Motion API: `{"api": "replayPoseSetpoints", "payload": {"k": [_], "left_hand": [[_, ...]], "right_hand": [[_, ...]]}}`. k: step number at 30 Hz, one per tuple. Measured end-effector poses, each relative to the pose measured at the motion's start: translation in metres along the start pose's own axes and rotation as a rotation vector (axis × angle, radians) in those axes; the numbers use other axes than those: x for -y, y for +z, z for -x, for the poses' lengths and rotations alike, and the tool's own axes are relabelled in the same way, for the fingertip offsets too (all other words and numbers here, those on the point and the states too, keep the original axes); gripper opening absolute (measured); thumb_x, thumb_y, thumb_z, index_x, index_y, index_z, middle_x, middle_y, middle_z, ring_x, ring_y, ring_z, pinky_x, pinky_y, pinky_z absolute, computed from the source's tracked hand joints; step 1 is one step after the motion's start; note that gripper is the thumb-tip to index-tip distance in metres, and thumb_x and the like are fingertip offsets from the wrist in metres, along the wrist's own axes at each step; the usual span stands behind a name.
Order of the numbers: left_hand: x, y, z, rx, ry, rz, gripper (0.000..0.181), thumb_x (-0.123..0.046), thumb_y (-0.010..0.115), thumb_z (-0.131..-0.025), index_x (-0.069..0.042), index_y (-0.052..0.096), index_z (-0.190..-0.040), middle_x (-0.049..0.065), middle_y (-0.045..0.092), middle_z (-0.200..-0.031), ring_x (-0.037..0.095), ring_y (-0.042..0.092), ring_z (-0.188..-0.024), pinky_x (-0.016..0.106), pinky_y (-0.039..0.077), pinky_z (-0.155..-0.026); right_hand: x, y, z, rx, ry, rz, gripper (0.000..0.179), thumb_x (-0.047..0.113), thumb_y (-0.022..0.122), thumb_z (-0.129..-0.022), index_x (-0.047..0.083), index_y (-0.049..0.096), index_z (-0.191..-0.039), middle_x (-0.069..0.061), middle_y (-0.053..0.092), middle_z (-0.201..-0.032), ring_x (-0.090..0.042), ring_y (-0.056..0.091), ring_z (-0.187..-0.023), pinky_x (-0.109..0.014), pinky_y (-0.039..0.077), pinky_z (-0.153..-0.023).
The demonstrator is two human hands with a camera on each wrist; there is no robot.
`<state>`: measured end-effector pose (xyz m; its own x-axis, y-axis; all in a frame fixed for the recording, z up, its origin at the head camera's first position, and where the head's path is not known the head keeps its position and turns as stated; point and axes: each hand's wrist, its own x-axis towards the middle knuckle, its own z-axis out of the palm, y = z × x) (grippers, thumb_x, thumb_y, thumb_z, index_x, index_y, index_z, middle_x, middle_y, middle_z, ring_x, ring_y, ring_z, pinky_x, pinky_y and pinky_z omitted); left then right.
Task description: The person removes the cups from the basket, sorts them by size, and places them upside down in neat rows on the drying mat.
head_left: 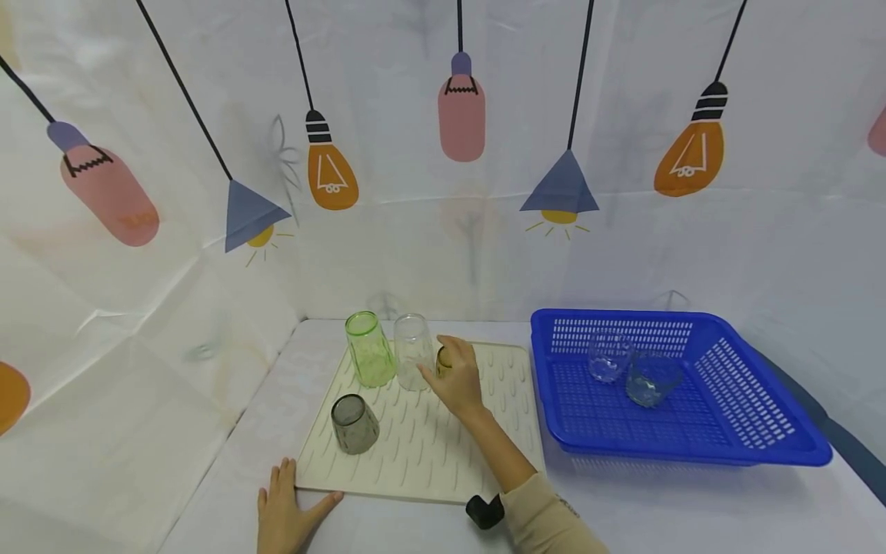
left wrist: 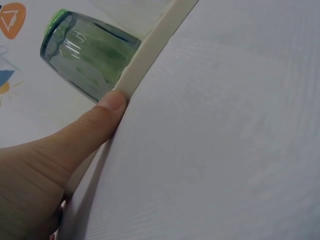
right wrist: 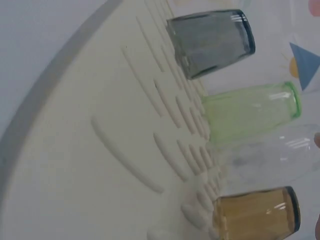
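My right hand [head_left: 458, 378] hovers by a small amber glass [head_left: 443, 362] at the back of a cream ridged drying mat [head_left: 443, 454], thumb and fingers spread apart. In the right wrist view the amber glass [right wrist: 257, 215] stands on the mat, with fingertips [right wrist: 317, 140] just beyond its rim. Left of it stand a tall clear glass [head_left: 413, 354] and a tall green glass [head_left: 372, 355]. Nearer the front is a short grey glass [head_left: 356, 427]. My left hand [head_left: 287, 512] rests at the mat's front left corner, its thumb [left wrist: 112, 100] against the edge.
A blue plastic basket [head_left: 664, 446] stands right of the mat, holding a clear glass [head_left: 607, 362] and a clear glass cup [head_left: 649, 385]. A white sheet [head_left: 415, 246] printed with lamps hangs behind the table.
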<state>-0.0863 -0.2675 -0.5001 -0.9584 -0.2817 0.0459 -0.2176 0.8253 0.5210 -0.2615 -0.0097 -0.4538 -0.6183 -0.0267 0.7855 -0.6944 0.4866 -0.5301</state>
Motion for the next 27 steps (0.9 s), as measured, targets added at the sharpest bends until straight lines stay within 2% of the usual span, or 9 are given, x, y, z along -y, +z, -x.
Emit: {"api": "replayPoseSetpoints", "payload": {"k": [3,7,15,18,27], "left_hand": [[0.000,0.000,0.000,0.007,-0.009,-0.002,0.109,-0.047,0.078,-0.068,0.021,0.025,-0.135,0.043,0.022,-0.140,0.054,0.016,-0.132,0.066,0.006,-0.107],[0.001,0.000,0.000,0.012,-0.017,-0.005,0.110,-0.048,0.078,-0.068,0.021,0.025,-0.136,0.043,0.022,-0.140,0.054,0.015,-0.133,0.066,0.006,-0.107],[0.001,0.000,0.000,0.015,-0.021,-0.003,0.110,-0.049,0.077,-0.069,0.021,0.024,-0.136,0.043,0.022,-0.141,0.054,0.015,-0.133,0.066,0.006,-0.107],[0.002,0.000,0.000,0.013,-0.021,0.002,0.111,-0.049,0.077,-0.069,0.021,0.024,-0.136,0.043,0.021,-0.141,0.054,0.014,-0.133,0.066,0.005,-0.107],[0.002,0.001,0.000,-0.009,-0.005,0.021,0.111,-0.047,0.078,-0.068,0.022,0.023,-0.136,0.043,0.021,-0.140,0.055,0.016,-0.132,0.066,0.005,-0.107]], "right_hand": [[-0.010,-0.004,0.000,0.028,0.107,0.013,0.059,0.016,0.083,-0.069,-0.007,0.057,-0.117,-0.022,0.058,-0.116,-0.036,0.052,-0.110,-0.047,0.050,-0.089],[-0.020,-0.009,0.003,0.109,0.262,0.017,0.072,0.021,0.082,-0.070,-0.007,0.049,-0.128,-0.024,0.051,-0.127,-0.039,0.045,-0.119,-0.051,0.047,-0.093],[-0.032,-0.012,0.009,0.262,0.475,-0.028,0.084,0.027,0.081,-0.072,-0.007,0.039,-0.137,-0.029,0.043,-0.135,-0.045,0.042,-0.123,-0.059,0.041,-0.095],[-0.037,-0.010,0.011,0.283,0.508,-0.050,0.083,0.027,0.081,-0.072,-0.007,0.041,-0.136,-0.028,0.047,-0.133,-0.044,0.047,-0.119,-0.057,0.043,-0.095],[-0.041,-0.007,0.013,0.281,0.517,-0.098,0.071,0.023,0.082,-0.072,-0.006,0.049,-0.128,-0.022,0.059,-0.119,-0.038,0.058,-0.105,-0.051,0.050,-0.087]]}}
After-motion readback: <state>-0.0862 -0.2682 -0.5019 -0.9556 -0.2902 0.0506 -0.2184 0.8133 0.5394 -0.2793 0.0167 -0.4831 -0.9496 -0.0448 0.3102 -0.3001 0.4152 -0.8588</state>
